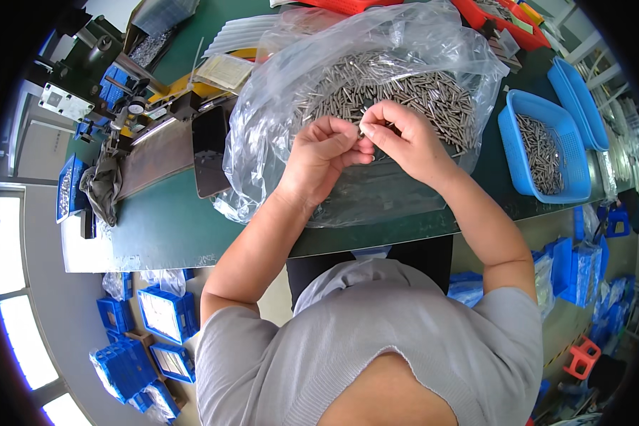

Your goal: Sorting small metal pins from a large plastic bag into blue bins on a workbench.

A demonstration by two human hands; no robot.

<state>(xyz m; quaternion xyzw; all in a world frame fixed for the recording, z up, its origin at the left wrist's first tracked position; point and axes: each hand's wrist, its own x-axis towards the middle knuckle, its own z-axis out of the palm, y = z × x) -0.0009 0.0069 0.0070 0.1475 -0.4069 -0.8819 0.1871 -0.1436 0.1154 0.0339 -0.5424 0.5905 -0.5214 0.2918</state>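
Both my hands meet over a large clear plastic bag [263, 135] spread on the bench. A heap of small, slim metal pins [433, 99] lies in it. My left hand [324, 153] has its thumb and forefinger pinched together, with the other fingers curled. Opposite it, my right hand [403, 138] pinches with thumb and forefinger, fingertips almost touching the left ones. Between the fingertips a small metal piece [361, 132] shows in part. My fingers cover most of it, so its exact shape is hidden.
A blue basket [511, 153] of similar pins stands at right, beside another blue basket [579, 106]. Left of the bag lie a dark flat tablet-like slab [209, 153] and a metal fixture with a gauge [136, 106]. Red trays [468, 11] sit at the back. The green bench's front edge [263, 257] runs before me.
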